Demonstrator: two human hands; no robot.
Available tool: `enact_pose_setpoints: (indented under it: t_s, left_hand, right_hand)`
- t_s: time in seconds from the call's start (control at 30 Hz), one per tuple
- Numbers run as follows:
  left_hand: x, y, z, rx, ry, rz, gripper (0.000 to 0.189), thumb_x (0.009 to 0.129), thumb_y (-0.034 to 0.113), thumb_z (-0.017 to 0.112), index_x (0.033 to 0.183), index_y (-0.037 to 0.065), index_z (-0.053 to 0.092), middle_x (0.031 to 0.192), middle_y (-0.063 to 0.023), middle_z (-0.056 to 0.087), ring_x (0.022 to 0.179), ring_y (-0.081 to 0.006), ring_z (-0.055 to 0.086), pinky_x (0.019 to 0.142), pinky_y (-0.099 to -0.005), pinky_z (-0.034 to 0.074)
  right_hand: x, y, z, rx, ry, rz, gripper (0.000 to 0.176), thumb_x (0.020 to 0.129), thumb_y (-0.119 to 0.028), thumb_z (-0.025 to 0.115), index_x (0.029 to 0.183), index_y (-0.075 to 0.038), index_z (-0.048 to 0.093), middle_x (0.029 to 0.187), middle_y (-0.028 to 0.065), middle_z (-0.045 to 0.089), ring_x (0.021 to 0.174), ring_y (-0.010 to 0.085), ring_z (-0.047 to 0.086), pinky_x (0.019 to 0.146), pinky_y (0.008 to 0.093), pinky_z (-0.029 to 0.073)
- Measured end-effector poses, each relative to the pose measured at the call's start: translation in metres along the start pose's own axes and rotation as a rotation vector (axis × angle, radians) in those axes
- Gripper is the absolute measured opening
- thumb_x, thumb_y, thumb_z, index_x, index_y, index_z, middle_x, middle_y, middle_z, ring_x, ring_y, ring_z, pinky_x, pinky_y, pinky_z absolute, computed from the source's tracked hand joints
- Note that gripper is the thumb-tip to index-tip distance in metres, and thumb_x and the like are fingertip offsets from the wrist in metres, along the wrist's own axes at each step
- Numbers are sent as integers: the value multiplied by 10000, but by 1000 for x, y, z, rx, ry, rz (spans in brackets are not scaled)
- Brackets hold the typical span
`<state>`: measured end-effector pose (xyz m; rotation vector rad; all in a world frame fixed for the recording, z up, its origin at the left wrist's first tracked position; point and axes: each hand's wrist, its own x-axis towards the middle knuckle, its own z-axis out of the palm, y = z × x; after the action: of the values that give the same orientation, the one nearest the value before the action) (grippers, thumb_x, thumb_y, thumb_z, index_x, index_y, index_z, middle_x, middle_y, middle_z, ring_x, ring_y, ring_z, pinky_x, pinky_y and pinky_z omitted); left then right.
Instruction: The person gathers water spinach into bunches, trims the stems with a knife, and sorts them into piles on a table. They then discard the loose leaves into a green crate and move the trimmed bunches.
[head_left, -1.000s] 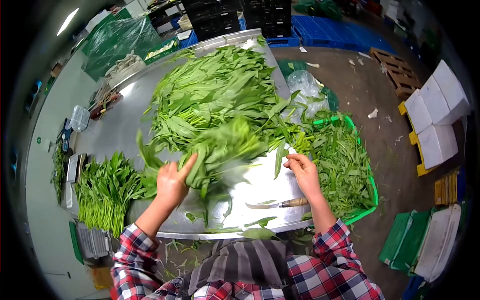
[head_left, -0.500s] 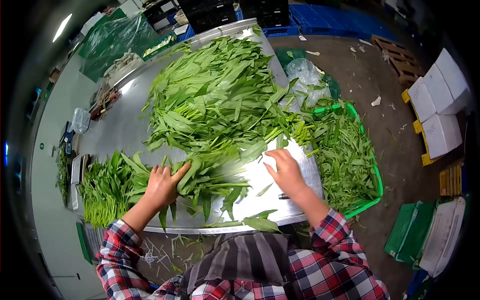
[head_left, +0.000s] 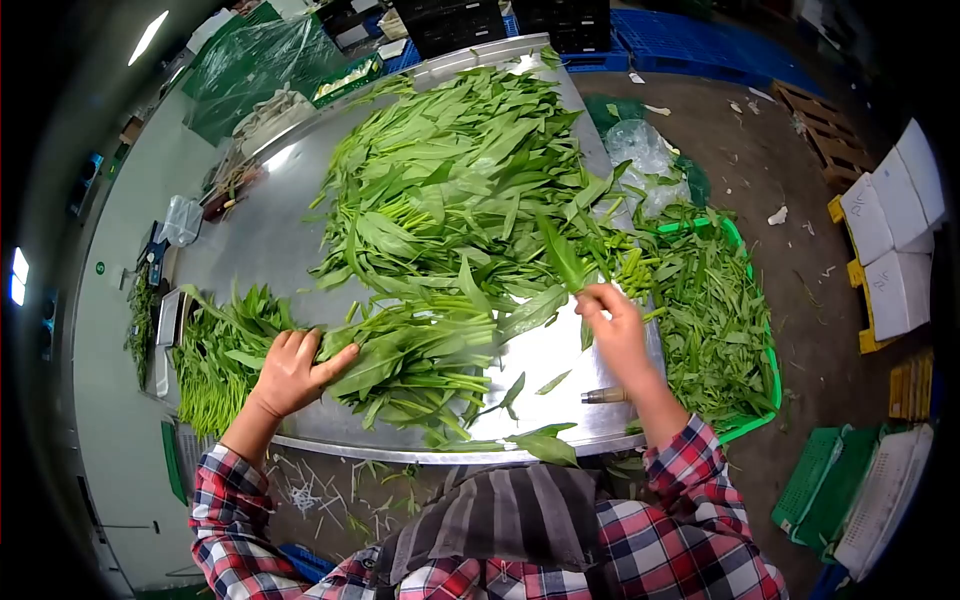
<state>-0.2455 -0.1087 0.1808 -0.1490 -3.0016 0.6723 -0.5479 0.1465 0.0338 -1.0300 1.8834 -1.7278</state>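
My left hand (head_left: 293, 372) is closed round the leafy end of a loose bunch of water spinach (head_left: 420, 365), thumb lying over the leaves. The cut stems of that bunch point right. Between thumb and fingers of my right hand (head_left: 615, 330) is a water spinach leaf (head_left: 563, 255), raised above the bright metal table (head_left: 535, 385). Just below my right hand lies a knife handle (head_left: 603, 396); its blade cannot be made out. Beyond both hands spreads a large heap of water spinach (head_left: 450, 170).
Loose leaves fill a green crate (head_left: 775, 375) at the table's right edge. On the left stand tidy bunches (head_left: 215, 375) beside a small scale (head_left: 170, 320). White boxes (head_left: 885, 235) are stacked at right, above green crates (head_left: 825, 470). Plastic bags (head_left: 645, 160) lie behind the crate.
My right hand has closed on a leaf and lifted it slightly. My left hand has shifted a little left on the bunch. The whole view has swung slightly.
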Motion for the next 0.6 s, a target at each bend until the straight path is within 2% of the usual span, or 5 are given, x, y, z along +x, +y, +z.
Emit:
enact_pose_setpoints:
  t_s: [0.13,0.23,0.43,0.47,0.6]
  left_hand:
    - [22,5,-5,-20,49,117,614,716,132,553,1279,350,435,921,-160,540,703,-251,514,614,-336,427]
    - [30,9,-2,-63,28,111,655,701,129,569,1303,337,416,939,-164,538,687,-250,513,634,-342,438]
    - [18,3,13,-132,-300,-11,708,668,84,555,1333,273,402,862,-121,521,693,-258,522,625,-352,440]
    - [12,-1,16,-133,-258,7,704,657,58,539,1324,250,419,820,-106,502,689,-256,512,620,-362,434]
    - [-9,-14,7,-133,-47,35,684,632,73,570,1286,236,453,876,-127,530,733,-266,530,639,-368,433]
  right_hand:
    - [0,-27,58,-377,-157,-521,241,758,-148,647,960,-32,585,894,95,581,869,231,564,753,340,458]
    - [6,-32,70,-541,-224,-546,265,694,-128,662,931,-65,562,833,85,548,842,255,545,753,371,435]
    - [21,-69,13,-534,-6,-617,246,702,-33,606,944,-32,560,764,97,590,675,245,574,601,334,472]
    - [25,-56,-4,-515,18,-570,224,744,-56,583,964,-37,547,748,73,574,657,209,555,586,309,458]
    - [33,6,-68,54,33,303,163,911,-148,489,1047,-59,497,682,-22,513,586,63,477,527,210,401]
